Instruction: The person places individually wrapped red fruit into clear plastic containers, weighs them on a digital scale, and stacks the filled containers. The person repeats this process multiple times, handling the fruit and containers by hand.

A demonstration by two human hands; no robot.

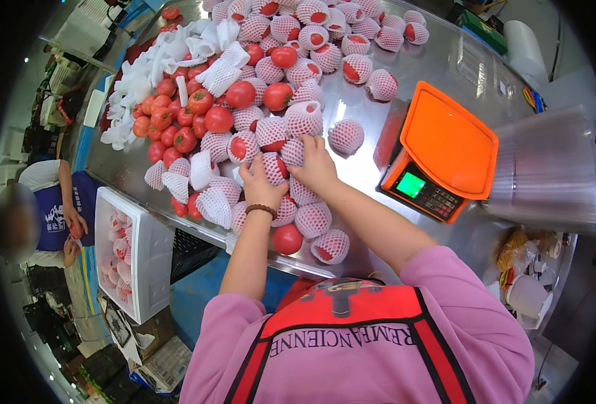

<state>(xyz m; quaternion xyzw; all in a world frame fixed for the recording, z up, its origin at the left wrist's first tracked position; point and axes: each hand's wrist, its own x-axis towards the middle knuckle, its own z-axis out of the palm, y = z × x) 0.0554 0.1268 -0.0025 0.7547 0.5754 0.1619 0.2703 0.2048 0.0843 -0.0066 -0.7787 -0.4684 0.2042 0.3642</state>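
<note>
Many red tomatoes, most in white foam net sleeves, lie heaped on a stainless steel table. My left hand, with a brown beaded bracelet at the wrist, rests with fingers spread against a netted tomato in the pile. Just to its right, my right hand touches another netted tomato; whether either hand grips one cannot be told. Bare tomatoes lie left of the hands, beside loose foam net sleeves. One netted tomato sits apart, right of my right hand.
An orange digital scale stands at the right, beside stacked clear plastic containers. A white foam box of netted tomatoes stands beyond the table's left edge. A co-worker there holds a tomato.
</note>
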